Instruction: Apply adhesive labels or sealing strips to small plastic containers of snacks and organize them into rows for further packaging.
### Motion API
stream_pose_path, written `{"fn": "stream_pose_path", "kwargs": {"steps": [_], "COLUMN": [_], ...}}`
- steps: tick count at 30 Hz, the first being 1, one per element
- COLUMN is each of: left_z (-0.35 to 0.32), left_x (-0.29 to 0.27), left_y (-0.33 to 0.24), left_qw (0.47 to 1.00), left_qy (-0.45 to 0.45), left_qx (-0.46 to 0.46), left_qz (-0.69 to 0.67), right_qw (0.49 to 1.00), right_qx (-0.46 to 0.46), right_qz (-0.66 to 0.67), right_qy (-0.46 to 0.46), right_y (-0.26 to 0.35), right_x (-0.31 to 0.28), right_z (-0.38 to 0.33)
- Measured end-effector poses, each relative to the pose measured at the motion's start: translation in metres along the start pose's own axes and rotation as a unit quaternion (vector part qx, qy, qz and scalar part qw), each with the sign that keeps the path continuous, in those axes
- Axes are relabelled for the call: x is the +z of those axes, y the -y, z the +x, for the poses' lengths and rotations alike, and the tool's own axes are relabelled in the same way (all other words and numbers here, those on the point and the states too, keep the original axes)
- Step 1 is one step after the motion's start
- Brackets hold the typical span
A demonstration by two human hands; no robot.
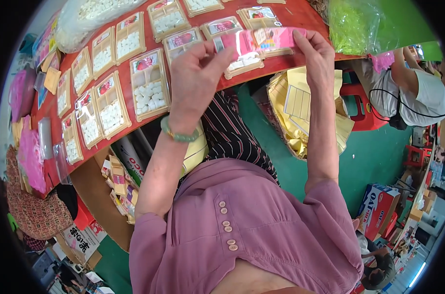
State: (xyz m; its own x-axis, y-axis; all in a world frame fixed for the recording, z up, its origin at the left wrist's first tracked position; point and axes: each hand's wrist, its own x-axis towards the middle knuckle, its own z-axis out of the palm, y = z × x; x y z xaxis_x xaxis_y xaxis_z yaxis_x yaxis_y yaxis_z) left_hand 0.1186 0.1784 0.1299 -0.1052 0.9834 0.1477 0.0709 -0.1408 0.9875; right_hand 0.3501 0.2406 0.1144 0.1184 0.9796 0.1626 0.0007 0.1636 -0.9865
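Observation:
A long pink printed sleeve (254,41), made of card or film, is stretched above the near edge of the red table. My left hand (198,73), with a green bangle on its wrist, pinches its left end. At the right end, the thumb and fingers of my right hand (318,51) grip it. Right beneath it sits a beige compartment tray (244,66) with small white pieces in it, partly covered by the sleeve. Similar trays with white pieces and a red-fruit picture stand in rows, one (149,98) close to my left wrist.
A clear bag of white pieces (92,22) lies at the far left of the red table (159,45), bright green shreds (352,29) at the far right. Below are a box of yellow sheets (301,103), a red stool (357,98) and a carton of flat pieces (117,179). Another person (413,85) sits at right.

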Motion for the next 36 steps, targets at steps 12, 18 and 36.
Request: {"fn": "stream_pose_path", "kwargs": {"steps": [12, 18, 36], "left_z": [0.028, 0.026, 0.039], "left_x": [-0.018, -0.016, -0.006], "left_y": [-0.004, 0.006, 0.013], "left_qw": [0.978, 0.984, 0.981], "left_qy": [-0.028, -0.027, -0.009], "left_qx": [-0.014, -0.017, -0.026], "left_qz": [-0.207, -0.176, -0.191], "right_qw": [0.979, 0.952, 0.979], "right_qx": [-0.105, -0.186, -0.115], "right_qz": [-0.135, -0.214, -0.119], "right_qy": [0.108, 0.113, 0.116], "right_y": [-0.020, -0.027, -0.020], "right_x": [0.048, 0.045, 0.027], "right_z": [0.048, 0.052, 0.065]}}
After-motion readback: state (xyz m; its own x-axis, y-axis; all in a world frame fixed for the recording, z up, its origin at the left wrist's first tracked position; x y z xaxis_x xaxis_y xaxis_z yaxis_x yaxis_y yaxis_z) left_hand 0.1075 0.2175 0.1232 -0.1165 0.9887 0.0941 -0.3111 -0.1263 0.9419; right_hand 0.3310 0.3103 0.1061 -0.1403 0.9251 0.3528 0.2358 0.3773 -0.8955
